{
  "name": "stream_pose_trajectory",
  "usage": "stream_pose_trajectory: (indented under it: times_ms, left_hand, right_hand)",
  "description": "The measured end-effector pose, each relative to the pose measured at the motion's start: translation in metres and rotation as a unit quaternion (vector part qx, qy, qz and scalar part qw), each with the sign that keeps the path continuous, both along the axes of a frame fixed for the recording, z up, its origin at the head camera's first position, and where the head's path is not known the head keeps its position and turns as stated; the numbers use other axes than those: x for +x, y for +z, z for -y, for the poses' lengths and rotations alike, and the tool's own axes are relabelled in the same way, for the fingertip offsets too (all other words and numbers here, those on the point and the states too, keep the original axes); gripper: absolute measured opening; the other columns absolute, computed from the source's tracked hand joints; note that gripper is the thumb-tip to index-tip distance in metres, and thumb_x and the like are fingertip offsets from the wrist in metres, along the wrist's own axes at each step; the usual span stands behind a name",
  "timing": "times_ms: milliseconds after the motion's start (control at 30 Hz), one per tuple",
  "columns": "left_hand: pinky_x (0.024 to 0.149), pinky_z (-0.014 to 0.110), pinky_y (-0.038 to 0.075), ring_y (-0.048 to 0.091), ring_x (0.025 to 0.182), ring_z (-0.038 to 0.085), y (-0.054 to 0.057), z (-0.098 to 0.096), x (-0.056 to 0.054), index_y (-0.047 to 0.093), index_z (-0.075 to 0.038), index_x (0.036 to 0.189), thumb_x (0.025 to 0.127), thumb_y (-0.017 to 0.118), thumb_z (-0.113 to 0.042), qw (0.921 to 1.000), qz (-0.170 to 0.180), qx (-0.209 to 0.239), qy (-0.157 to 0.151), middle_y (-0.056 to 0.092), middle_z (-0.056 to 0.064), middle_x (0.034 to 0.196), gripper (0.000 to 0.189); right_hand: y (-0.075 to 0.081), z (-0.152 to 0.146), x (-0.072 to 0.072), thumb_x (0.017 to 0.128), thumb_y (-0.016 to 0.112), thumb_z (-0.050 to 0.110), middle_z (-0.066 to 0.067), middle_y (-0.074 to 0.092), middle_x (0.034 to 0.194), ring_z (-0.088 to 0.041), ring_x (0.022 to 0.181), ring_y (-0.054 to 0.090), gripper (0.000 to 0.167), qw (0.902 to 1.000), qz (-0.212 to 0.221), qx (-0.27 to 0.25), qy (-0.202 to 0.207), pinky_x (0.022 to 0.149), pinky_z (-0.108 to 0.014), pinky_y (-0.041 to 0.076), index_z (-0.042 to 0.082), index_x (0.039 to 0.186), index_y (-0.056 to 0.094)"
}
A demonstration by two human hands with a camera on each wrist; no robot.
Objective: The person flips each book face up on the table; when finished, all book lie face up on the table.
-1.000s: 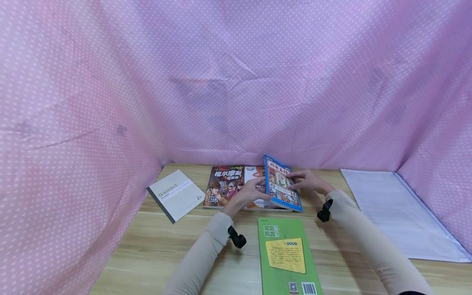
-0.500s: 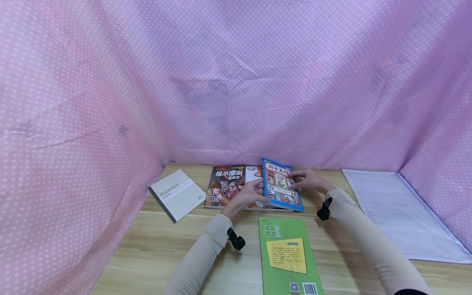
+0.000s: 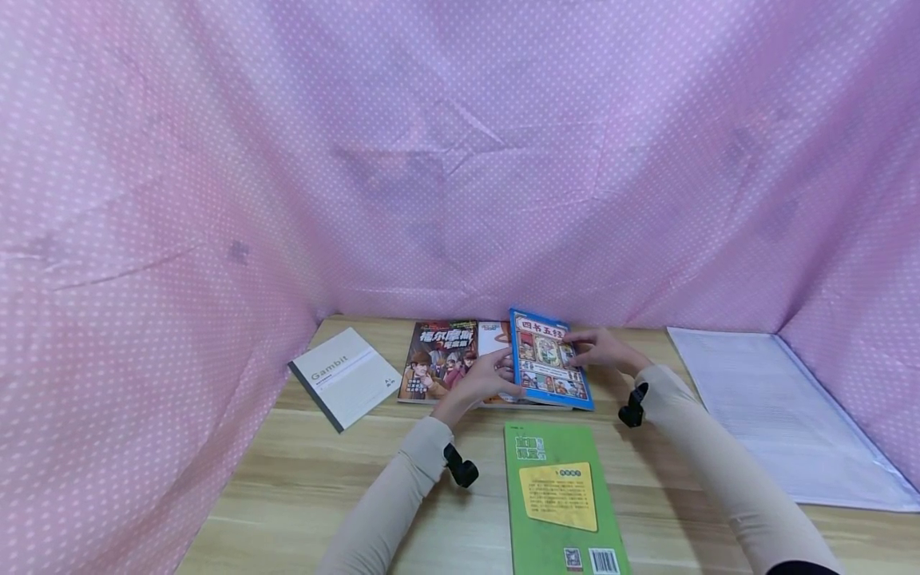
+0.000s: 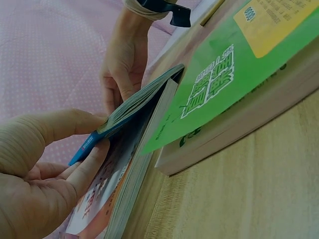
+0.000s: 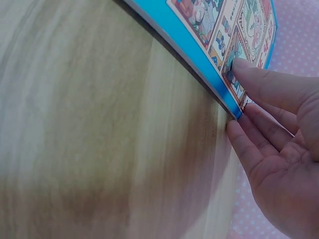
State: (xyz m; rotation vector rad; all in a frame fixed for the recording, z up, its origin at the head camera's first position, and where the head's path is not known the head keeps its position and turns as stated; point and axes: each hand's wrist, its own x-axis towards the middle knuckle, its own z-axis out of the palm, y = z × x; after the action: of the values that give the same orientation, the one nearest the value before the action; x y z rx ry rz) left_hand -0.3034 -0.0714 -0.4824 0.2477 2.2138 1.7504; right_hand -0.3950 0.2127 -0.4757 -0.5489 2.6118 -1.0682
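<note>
A blue-bordered paperback book [image 3: 552, 369] with a cartoon cover lies slightly tilted over a white-and-orange book [image 3: 494, 338], covering most of it. At its left edge my left hand [image 3: 485, 378] pinches the blue spine; in the left wrist view the thumb [image 4: 75, 123] lies on top and fingers reach underneath. My right hand [image 3: 607, 353] holds the opposite edge, its thumb [image 5: 269, 87] on the cover and its other fingers along and below the edge. Left of these lies a dark comic book [image 3: 438, 359], partly behind my left hand.
A green book [image 3: 561, 551] with a yellow panel lies nearest me. The pale Gambit notebook [image 3: 346, 379] lies angled at the left. White sheets in a clear cover [image 3: 769, 415] lie at the right. Pink dotted cloth [image 3: 460, 200] hangs behind the wooden table [image 3: 287, 495].
The blue-bordered book has tipped down flatter, its left edge lowering and shifting slightly left. Both hands keep hold of it and have hardly moved.
</note>
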Motion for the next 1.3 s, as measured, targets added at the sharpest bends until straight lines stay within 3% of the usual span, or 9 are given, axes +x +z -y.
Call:
stream_pose_trajectory:
  times_ms: [367,600,800,1033,1300]
  left_hand:
    - [0.104,0.044,0.055,0.057,0.129,0.037,0.003,-0.009,0.001,0.030,-0.007,0.160,0.080,0.082,0.003,0.9998,-0.002,-0.008,-0.021,0.051,0.019,0.147,0.095]
    - [0.101,0.042,0.056,0.061,0.125,0.034,-0.001,-0.022,-0.003,0.032,-0.008,0.160,0.080,0.081,0.004,0.9992,-0.009,-0.020,-0.034,0.056,0.017,0.141,0.094]
    - [0.100,0.041,0.057,0.060,0.129,0.035,-0.001,-0.033,-0.002,0.027,-0.008,0.161,0.080,0.081,0.007,0.9986,0.014,-0.004,-0.050,0.050,0.021,0.150,0.099]
    - [0.102,0.041,0.056,0.061,0.128,0.034,-0.001,-0.044,-0.003,0.027,-0.007,0.161,0.080,0.083,0.002,0.9978,0.011,-0.021,-0.062,0.049,0.021,0.151,0.099]
    - [0.103,0.039,0.056,0.062,0.126,0.033,-0.003,-0.056,-0.004,0.027,-0.006,0.161,0.079,0.084,0.003,0.9976,0.012,-0.015,-0.067,0.051,0.020,0.151,0.100]
  right_hand:
    - [0.001,-0.009,0.001,0.091,0.078,0.018,-0.028,0.050,0.149,-0.051,0.142,0.040,0.051,0.9997,-0.018,0.014,0.008,0.117,-0.064,0.035,0.002,0.137,0.062]
    - [0.005,-0.019,0.002,0.091,0.077,0.017,-0.030,0.048,0.150,-0.053,0.143,0.036,0.051,0.9994,-0.011,0.033,-0.004,0.117,-0.066,0.033,0.003,0.138,0.062]
    - [0.004,-0.030,0.002,0.092,0.076,0.014,-0.030,0.047,0.151,-0.053,0.144,0.034,0.049,0.9993,-0.004,0.037,-0.010,0.117,-0.067,0.031,0.003,0.138,0.062]
    - [0.006,-0.044,0.007,0.092,0.075,0.011,-0.032,0.051,0.146,-0.051,0.138,0.043,0.051,0.9994,-0.026,0.019,0.015,0.110,-0.061,0.044,-0.003,0.138,0.060]
    - [0.007,-0.056,0.010,0.092,0.075,0.011,-0.033,0.051,0.146,-0.051,0.136,0.045,0.050,0.9990,-0.033,0.030,0.003,0.107,-0.059,0.047,-0.003,0.137,0.060]
